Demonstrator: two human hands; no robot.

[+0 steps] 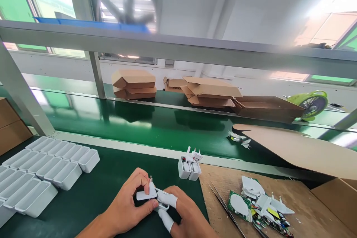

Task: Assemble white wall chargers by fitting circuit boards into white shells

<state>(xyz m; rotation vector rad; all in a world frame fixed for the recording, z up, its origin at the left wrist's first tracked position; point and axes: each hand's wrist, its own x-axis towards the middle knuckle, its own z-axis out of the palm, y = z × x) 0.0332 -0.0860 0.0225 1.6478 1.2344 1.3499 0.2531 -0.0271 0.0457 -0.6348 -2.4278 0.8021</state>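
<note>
My left hand (128, 203) pinches a small white plug piece with two metal pins (147, 192) low in the middle of the view. My right hand (186, 215), with white finger cots on two fingers, grips a small white charger part (162, 203) pressed against that plug piece. Both hands hover just over the dark green bench mat (106, 186). Just beyond them stand two open white charger housings with plug pieces on top (189, 165).
Rows of empty white housings (41, 174) fill the left. A cardboard sheet (306, 208) on the right holds tweezers (223, 208) and a pile of circuit boards and plug parts (259, 204). Behind runs a green conveyor (156, 126), with flat cartons (134, 83) and a green fan (309, 104).
</note>
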